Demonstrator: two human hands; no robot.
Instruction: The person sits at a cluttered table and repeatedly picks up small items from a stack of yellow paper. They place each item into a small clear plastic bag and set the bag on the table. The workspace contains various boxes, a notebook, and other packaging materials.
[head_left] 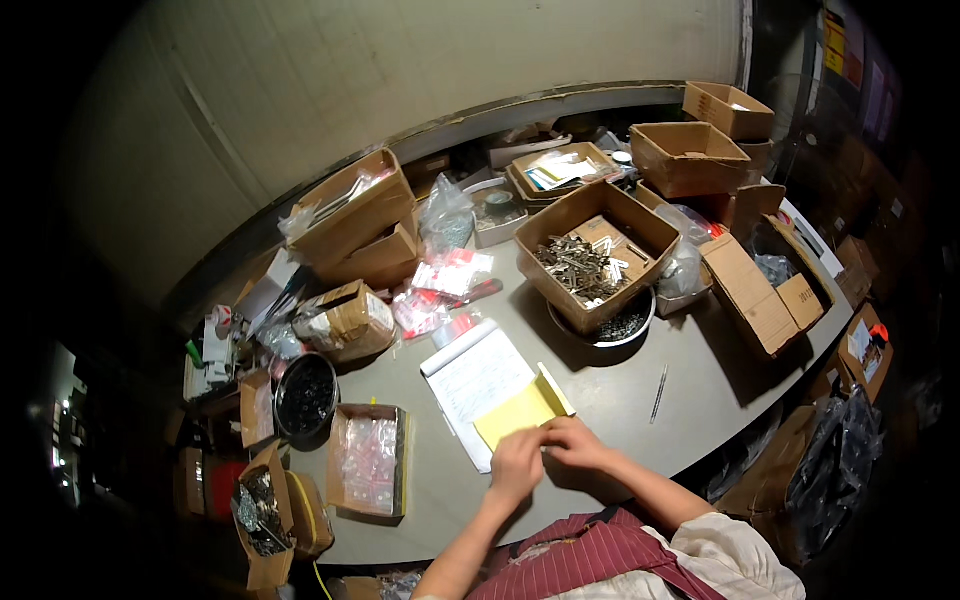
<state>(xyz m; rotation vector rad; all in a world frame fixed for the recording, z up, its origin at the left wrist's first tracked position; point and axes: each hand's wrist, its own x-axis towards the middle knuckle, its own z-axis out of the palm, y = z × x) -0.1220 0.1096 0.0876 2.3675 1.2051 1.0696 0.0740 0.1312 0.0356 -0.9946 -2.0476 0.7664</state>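
Note:
My left hand (518, 465) and my right hand (580, 444) meet at the near edge of a yellow notepad (520, 408). The fingers of both are closed on that edge, and the fingertips partly hide each other. Along the pad's right side a pale strip stands up. Beneath and beyond the pad lies a white writing pad (478, 372) with handwriting on its page and its upper sheets folded over at the far end. To the right, a pen (659, 394) rests on the grey table (610, 400), apart from my hands.
Ahead, a cardboard box (597, 255) of metal parts sits over a white basin (640, 328). Leftward are a box of clear packets (368, 460), a black bowl (306, 398) and a taped carton (347, 322). An open carton (762, 280) stands right, near the table's edge.

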